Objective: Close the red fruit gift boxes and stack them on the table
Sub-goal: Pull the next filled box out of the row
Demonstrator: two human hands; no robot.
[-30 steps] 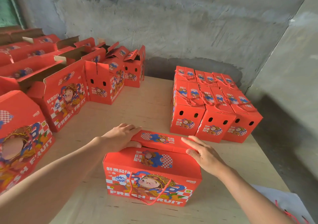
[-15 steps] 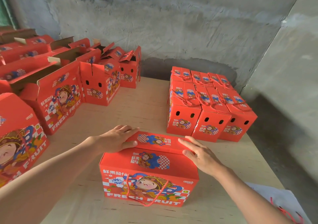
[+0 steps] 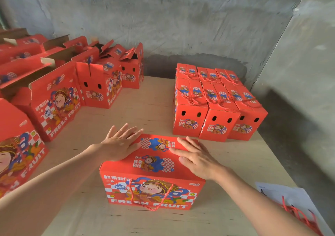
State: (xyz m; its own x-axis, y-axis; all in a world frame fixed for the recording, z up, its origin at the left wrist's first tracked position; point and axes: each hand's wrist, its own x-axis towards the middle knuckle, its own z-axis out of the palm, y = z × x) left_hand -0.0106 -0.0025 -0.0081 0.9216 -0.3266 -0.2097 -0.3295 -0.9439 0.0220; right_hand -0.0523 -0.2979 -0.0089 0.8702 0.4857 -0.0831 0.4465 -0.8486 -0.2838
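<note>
Gift box top partly under hands

Bare table forms a corridor between open boxes and closed boxes.

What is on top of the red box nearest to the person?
The left hand and the right hand lie flat on the box, one near each end. Its closed flaps hide the inside.
</note>
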